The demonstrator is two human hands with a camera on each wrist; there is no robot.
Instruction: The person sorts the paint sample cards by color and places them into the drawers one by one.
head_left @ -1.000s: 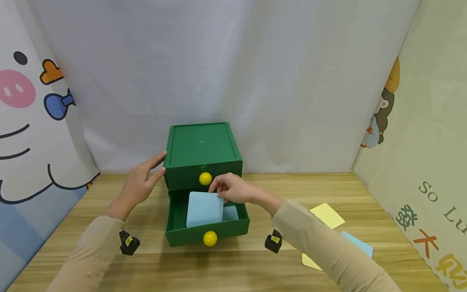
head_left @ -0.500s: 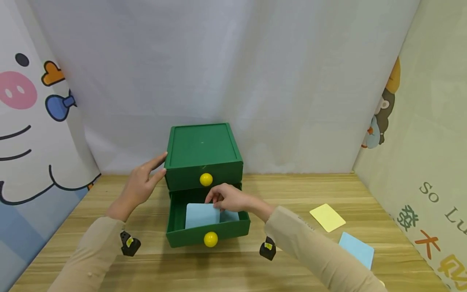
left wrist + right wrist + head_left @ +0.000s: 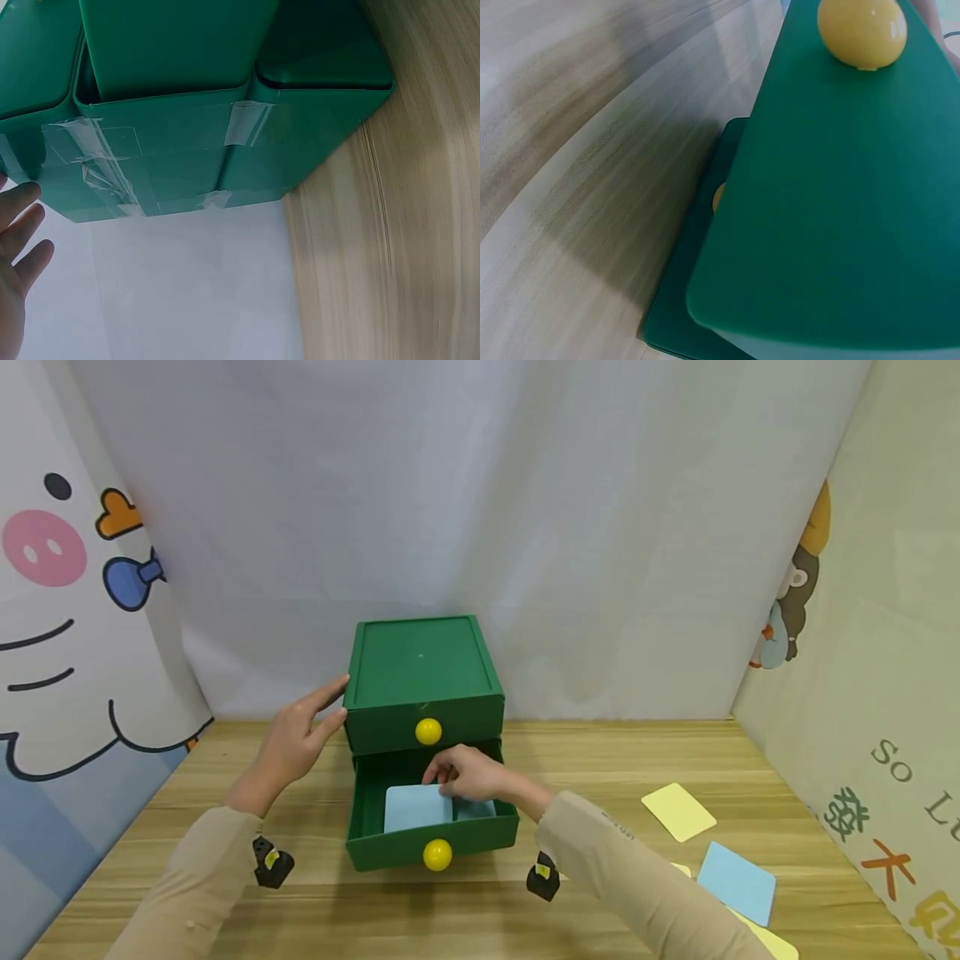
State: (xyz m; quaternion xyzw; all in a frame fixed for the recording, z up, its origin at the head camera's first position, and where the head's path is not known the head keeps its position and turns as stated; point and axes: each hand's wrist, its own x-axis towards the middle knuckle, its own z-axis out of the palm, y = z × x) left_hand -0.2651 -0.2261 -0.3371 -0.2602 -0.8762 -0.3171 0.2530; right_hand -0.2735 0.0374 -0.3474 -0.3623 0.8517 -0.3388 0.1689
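Note:
A green drawer cabinet [image 3: 423, 664] stands on the table, its middle drawer [image 3: 480, 839] pulled out. My right hand [image 3: 476, 774] reaches over this drawer and pinches the top edge of a light blue card [image 3: 417, 807], which stands partly below the drawer's front wall. Another blue card [image 3: 476, 810] lies inside at the right. My left hand [image 3: 292, 739] touches the cabinet's upper left side with fairly straight fingers; its fingertips also show in the left wrist view. The right wrist view has the drawer front with its yellow knob [image 3: 862, 30]; the hand's fingers are hidden there.
On the table's right lie a yellow card [image 3: 678, 812], a blue card [image 3: 737, 882] and more yellow cards partly under the right sleeve [image 3: 637, 877]. Clear tape [image 3: 247, 124] runs along the cabinet's side. A white curtain [image 3: 600, 568] hangs close behind.
My right hand has lowered the blue card deeper into the drawer. The right forearm has shifted left, uncovering more of the cards on the table. My left hand stays at the cabinet.

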